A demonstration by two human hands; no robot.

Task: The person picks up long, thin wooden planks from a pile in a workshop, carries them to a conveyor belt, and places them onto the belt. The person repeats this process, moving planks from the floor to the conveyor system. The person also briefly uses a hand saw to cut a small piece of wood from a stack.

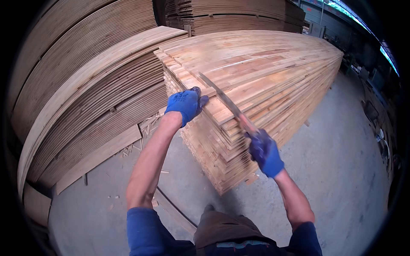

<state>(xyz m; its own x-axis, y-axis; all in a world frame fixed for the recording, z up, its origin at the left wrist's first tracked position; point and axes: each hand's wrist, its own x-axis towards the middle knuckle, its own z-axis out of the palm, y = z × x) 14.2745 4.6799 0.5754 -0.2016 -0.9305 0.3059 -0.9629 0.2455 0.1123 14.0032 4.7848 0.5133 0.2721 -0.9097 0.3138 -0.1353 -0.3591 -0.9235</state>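
Observation:
My right hand (265, 153), in a blue glove with dark purple fingers, is closed round the handle of a long flat-bladed knife (223, 97). Its grey blade slants up and left across the near end of a stack of pale wooden panels (265, 70). My left hand (183, 105), gloved alike, is closed at the near left edge of this stack, round the end of a wooden strip (208, 91). That strip meets the blade, or lies just under it; I cannot tell which. The left fingertips are partly hidden, and the right hand is slightly blurred.
Tall stacks of curved boards (106, 100) stand on the left, with another board stack (239, 19) behind. Wood scraps (128, 150) and a long narrow board (173, 210) lie on the grey concrete floor (329, 170). Assorted items (371, 111) line the far right.

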